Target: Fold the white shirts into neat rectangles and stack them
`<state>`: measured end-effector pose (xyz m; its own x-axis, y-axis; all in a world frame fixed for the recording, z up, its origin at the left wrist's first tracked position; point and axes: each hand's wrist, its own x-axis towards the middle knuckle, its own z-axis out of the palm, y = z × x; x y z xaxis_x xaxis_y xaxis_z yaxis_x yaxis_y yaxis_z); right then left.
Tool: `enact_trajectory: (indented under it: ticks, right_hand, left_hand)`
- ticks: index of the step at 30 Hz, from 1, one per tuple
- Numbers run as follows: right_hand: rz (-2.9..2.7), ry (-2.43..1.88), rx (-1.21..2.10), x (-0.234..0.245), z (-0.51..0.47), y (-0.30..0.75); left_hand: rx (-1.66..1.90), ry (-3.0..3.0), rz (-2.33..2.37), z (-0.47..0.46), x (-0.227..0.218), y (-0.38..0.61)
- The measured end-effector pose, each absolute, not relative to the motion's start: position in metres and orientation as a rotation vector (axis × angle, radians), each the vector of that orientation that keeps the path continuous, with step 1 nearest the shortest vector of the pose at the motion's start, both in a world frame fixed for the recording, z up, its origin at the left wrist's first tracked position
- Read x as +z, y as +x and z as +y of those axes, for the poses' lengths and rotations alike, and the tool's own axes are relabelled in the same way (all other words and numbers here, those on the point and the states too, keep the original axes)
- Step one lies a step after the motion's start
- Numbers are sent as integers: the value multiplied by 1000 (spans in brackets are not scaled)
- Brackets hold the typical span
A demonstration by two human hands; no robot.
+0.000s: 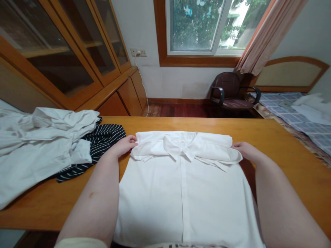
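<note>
A white collared shirt [181, 193] lies face up on the wooden table [284, 151], collar at the far end, its sleeves folded in across the chest just below the collar. My left hand [124, 144] is closed on the shirt's left shoulder edge, fingers pinching the folded fabric. My right hand [245, 150] grips the right shoulder edge where the folded sleeve ends. Both forearms run along the shirt's two sides.
A heap of white garments [38, 144] lies on the table's left part over a black-and-white striped garment [103, 141]. Beyond the table stand a wooden glass-door cabinet [77, 51], a dark armchair [227, 91] under the window, and a bed [300, 113] at right.
</note>
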<state>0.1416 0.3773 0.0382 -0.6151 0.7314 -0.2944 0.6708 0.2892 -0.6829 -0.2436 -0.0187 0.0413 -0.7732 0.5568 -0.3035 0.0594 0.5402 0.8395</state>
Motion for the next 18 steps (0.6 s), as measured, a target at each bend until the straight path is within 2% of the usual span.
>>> enact_trajectory:
  ticks: [5, 14, 18]
  right_hand:
    - [-2264, -1494, 937, 35, 375, 123]
    - [-2000, -1330, 1185, 35, 371, 124]
    - [-1939, -1336, 1327, 33, 374, 125]
  left_hand:
    - [1181, 408, 2543, -4, 40, -238]
    - [1496, 272, 2446, -3, 38, -245]
    - [1348, 325, 2464, -13, 46, -246]
